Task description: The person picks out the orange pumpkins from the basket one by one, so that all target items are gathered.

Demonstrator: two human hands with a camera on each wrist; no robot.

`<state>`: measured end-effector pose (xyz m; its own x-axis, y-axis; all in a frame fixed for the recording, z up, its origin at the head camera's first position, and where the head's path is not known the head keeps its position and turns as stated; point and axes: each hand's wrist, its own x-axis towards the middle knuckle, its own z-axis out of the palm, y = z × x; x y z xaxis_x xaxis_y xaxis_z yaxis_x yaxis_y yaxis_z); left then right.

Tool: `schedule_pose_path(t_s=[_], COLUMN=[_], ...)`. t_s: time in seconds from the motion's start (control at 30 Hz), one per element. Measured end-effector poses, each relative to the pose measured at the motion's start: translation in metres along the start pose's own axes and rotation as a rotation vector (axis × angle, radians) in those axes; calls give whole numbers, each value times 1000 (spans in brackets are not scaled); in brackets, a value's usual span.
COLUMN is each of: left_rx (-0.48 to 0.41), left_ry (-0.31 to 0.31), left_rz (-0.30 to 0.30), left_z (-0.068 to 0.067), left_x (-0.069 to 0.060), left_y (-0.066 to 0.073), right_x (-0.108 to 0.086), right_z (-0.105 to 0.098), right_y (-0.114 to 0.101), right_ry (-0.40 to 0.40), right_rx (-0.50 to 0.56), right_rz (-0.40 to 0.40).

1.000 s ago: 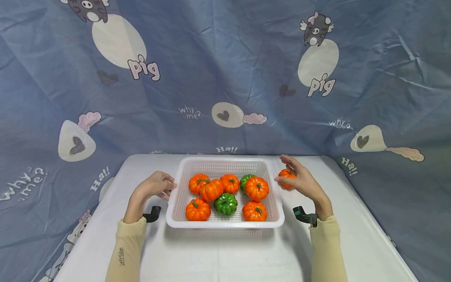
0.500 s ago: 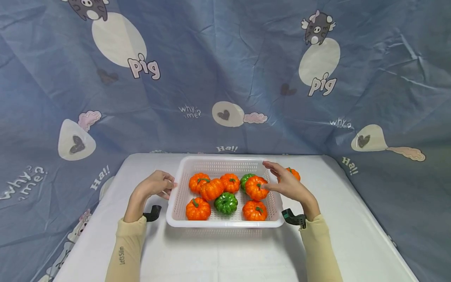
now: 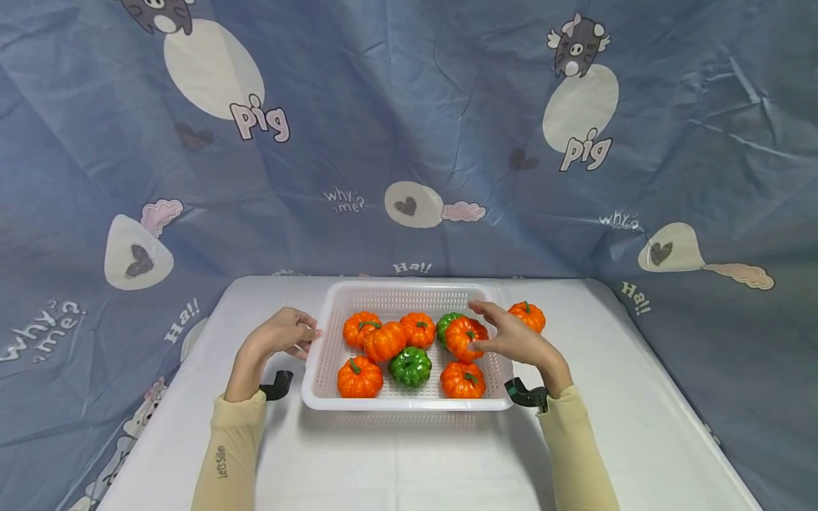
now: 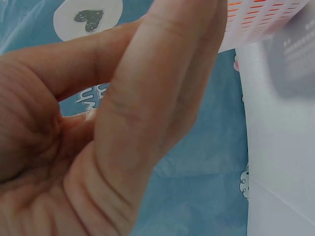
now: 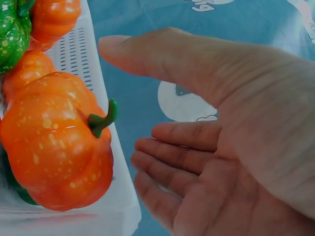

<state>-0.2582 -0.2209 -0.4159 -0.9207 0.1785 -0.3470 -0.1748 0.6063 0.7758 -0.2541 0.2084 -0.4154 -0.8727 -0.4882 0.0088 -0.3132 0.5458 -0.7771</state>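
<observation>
A white perforated basket (image 3: 409, 405) holds several orange pumpkins and two green ones (image 3: 410, 367). My left hand (image 3: 281, 335) pinches its left rim between thumb and fingers; in the left wrist view the fingers (image 4: 142, 93) reach up to the basket wall (image 4: 256, 17). Over the right rim, my right hand (image 3: 514, 339) is spread with nothing in it, its fingertips close to an orange pumpkin (image 3: 465, 339) that leans on a green one (image 3: 446, 328). The right wrist view has a gap between that pumpkin (image 5: 59, 142) and the hand (image 5: 231, 128).
Another orange pumpkin (image 3: 527, 316) sits on the white table (image 3: 396, 468) outside the basket, behind my right hand. A blue patterned cloth (image 3: 409, 142) hangs behind and at both sides of the table.
My right hand has moved left, from around the pumpkin outside the basket to the one at the basket's right end. The outer pumpkin is now uncovered. My left hand has stayed put.
</observation>
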Motion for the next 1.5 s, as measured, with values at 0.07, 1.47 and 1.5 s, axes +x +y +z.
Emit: schedule_pose_path(t_s=[0.07, 1.47, 1.5], left_rx=[-1, 3, 4], left_ry=[0, 8, 10], left_rz=[1, 0, 1], left_z=[0, 1, 1], left_x=[0, 0, -1], left_y=[0, 0, 0], right_x=[0, 9, 9], right_z=[1, 16, 17], right_y=[0, -1, -1], right_ry=[-15, -70, -68], right_rx=[0, -309, -319], right_rz=[8, 95, 90])
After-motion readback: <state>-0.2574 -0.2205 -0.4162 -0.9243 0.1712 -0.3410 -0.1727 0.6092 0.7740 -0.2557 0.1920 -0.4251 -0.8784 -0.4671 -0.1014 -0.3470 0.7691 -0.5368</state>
